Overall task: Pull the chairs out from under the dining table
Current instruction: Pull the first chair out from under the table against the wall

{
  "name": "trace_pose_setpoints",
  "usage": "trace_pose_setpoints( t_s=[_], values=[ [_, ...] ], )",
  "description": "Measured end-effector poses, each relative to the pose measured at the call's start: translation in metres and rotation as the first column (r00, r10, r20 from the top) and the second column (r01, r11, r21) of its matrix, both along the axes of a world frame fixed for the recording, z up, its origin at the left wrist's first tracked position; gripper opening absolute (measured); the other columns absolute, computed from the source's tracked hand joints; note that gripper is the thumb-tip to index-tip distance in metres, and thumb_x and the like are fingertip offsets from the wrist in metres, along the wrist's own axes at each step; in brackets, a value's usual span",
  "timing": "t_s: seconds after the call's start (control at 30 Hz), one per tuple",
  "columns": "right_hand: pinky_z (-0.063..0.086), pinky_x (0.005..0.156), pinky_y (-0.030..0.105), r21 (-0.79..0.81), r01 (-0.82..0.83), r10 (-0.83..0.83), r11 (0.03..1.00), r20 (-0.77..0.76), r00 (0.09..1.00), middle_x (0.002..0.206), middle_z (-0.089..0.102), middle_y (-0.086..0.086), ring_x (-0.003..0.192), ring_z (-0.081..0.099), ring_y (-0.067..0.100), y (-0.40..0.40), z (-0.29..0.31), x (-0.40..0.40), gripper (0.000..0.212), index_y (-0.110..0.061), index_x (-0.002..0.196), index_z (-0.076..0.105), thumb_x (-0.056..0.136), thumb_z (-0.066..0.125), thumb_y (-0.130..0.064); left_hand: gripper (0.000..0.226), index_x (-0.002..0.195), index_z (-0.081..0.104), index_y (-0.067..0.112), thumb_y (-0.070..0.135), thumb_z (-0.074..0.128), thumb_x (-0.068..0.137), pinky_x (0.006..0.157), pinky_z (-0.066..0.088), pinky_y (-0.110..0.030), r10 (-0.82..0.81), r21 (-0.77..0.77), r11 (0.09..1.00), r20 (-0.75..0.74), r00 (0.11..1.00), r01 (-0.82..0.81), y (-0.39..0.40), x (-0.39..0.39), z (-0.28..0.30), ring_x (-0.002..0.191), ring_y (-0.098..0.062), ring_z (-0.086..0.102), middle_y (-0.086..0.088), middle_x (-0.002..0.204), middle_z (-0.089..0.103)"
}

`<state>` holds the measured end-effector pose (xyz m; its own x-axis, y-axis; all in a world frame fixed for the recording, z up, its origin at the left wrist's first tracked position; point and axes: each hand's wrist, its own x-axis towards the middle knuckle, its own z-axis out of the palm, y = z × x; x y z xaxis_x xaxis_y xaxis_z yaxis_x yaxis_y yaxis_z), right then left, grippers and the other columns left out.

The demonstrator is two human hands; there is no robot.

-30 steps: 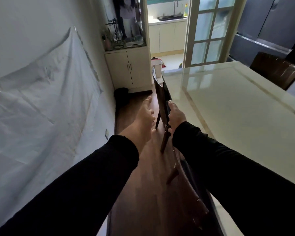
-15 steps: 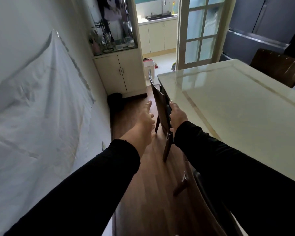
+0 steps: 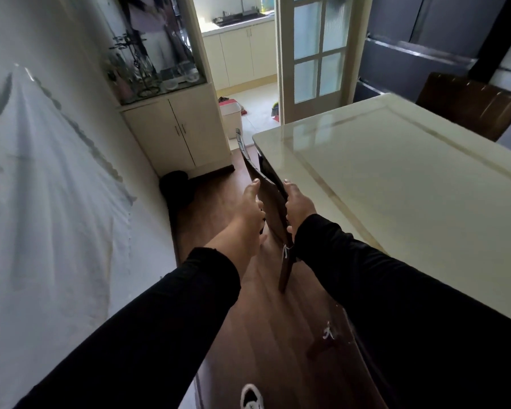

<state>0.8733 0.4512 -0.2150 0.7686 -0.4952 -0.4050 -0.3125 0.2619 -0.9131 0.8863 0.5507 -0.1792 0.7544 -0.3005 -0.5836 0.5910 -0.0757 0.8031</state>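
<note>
A dark brown chair (image 3: 273, 208) stands tucked against the left edge of the cream glossy dining table (image 3: 396, 184), its backrest seen edge-on. My left hand (image 3: 248, 209) lies against the outer face of that backrest. My right hand (image 3: 298, 205) grips the backrest's table side near the top. A second brown chair (image 3: 341, 346) with a white tag shows at the bottom, partly hidden by my right sleeve. A third chair (image 3: 469, 104) stands at the table's far side.
A wall hung with a white sheet (image 3: 56, 202) runs close along the left, leaving a narrow strip of wood floor (image 3: 248, 320). A white cabinet (image 3: 177, 137) and a dark object (image 3: 176, 187) stand ahead. Beyond are a white bin (image 3: 232, 113) and a glass door (image 3: 316, 54). My shoe (image 3: 251, 397) shows below.
My left hand has moved right from open air onto the chair's backrest. My right hand stays on the backrest. The view has tipped downward, bringing my shoe into sight.
</note>
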Motion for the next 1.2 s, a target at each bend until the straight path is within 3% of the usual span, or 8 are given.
trace_pose_setpoints(
  t_s=[0.13, 0.23, 0.37, 0.67, 0.8, 0.97, 1.1, 1.2],
  values=[
    [0.042, 0.088, 0.036, 0.047, 0.132, -0.132, 0.99, 0.005, 0.991, 0.079, 0.054, -0.005, 0.078, 0.054, 0.018, -0.01, 0.004, 0.04, 0.048, -0.014, 0.106, 0.059, 0.088, 0.046, -0.057, 0.075, 0.128, 0.055, 0.008, 0.068, 0.048, 0.084, 0.11, 0.034, -0.049, -0.047, -0.014, 0.999, 0.011, 0.999, 0.047, -0.009, 0.055, 0.004, 0.129, -0.028, 0.045, -0.014, 0.131, 0.053],
    [0.037, 0.086, 0.036, 0.068, 0.145, -0.146, 0.987, 0.018, 0.989, 0.09, 0.059, -0.004, 0.095, 0.058, 0.026, -0.012, 0.01, 0.068, 0.058, -0.012, 0.124, 0.059, 0.09, 0.045, -0.056, 0.077, 0.137, 0.048, 0.009, 0.067, 0.045, 0.086, 0.114, 0.028, -0.05, -0.116, -0.027, 0.993, 0.019, 0.993, 0.116, -0.013, 0.095, 0.01, 0.138, -0.029, 0.036, -0.012, 0.139, 0.047],
    [0.037, 0.094, 0.038, 0.054, 0.176, -0.176, 0.983, 0.005, 0.984, 0.134, 0.058, 0.014, 0.123, 0.052, 0.032, -0.017, 0.003, 0.099, 0.063, -0.008, 0.13, 0.057, 0.09, 0.044, -0.056, 0.076, 0.136, 0.05, 0.009, 0.066, 0.046, 0.086, 0.111, 0.03, -0.047, -0.153, -0.002, 0.988, 0.007, 0.988, 0.153, -0.025, 0.139, 0.003, 0.132, -0.026, 0.041, -0.009, 0.13, 0.05],
    [0.034, 0.103, 0.036, 0.068, 0.217, -0.216, 0.974, -0.023, 0.976, 0.143, 0.051, 0.012, 0.132, 0.045, 0.027, -0.059, -0.029, 0.169, 0.062, -0.01, 0.138, 0.05, 0.093, 0.045, -0.051, 0.076, 0.135, 0.051, 0.011, 0.065, 0.052, 0.082, 0.11, 0.033, -0.044, -0.063, 0.074, 0.995, -0.057, 0.996, 0.067, -0.073, 0.214, -0.034, 0.122, -0.022, 0.047, -0.007, 0.134, 0.054],
    [0.031, 0.109, 0.036, 0.071, 0.184, -0.18, 0.98, -0.055, 0.982, 0.145, 0.049, 0.012, 0.135, 0.043, 0.027, -0.084, -0.047, 0.208, 0.061, -0.008, 0.139, 0.048, 0.094, 0.044, -0.049, 0.069, 0.135, 0.051, 0.014, 0.062, 0.05, 0.085, 0.101, 0.037, -0.04, -0.032, 0.112, 0.993, -0.012, 0.999, 0.033, -0.099, 0.253, -0.045, 0.116, -0.021, 0.05, -0.006, 0.131, 0.055],
    [0.037, 0.096, 0.031, 0.117, 0.165, -0.148, 0.979, -0.143, 0.979, 0.134, 0.056, 0.013, 0.119, 0.053, 0.026, -0.098, -0.068, 0.243, 0.061, -0.003, 0.131, 0.053, 0.093, 0.048, -0.05, 0.036, 0.086, 0.059, 0.022, 0.057, 0.051, 0.087, 0.059, 0.038, -0.028, 0.079, 0.197, 0.977, 0.017, 0.997, -0.081, -0.115, 0.295, -0.063, 0.065, -0.008, 0.048, 0.009, 0.076, 0.054],
    [0.04, 0.109, 0.039, 0.116, 0.172, -0.15, 0.978, -0.175, 0.973, 0.13, 0.057, 0.012, 0.121, 0.054, 0.029, -0.105, -0.082, 0.258, 0.063, -0.001, 0.129, 0.054, 0.091, 0.05, -0.05, 0.042, 0.118, 0.054, 0.02, 0.051, 0.05, 0.09, 0.078, 0.042, -0.033, 0.076, 0.317, 0.945, 0.02, 0.997, -0.078, -0.127, 0.318, -0.088, 0.069, -0.017, 0.048, 0.003, 0.081, 0.051],
    [0.04, 0.106, 0.035, 0.112, 0.157, -0.135, 0.981, -0.184, 0.974, 0.12, 0.058, 0.006, 0.122, 0.054, 0.027, -0.106, -0.095, 0.259, 0.058, -0.003, 0.128, 0.056, 0.092, 0.05, -0.048, 0.046, 0.131, 0.054, 0.007, 0.036, 0.051, 0.094, 0.092, 0.047, -0.036, -0.011, 0.431, 0.902, -0.047, 0.999, 0.03, -0.136, 0.326, -0.107, 0.101, -0.03, 0.058, -0.011, 0.115, 0.062]
  ],
)
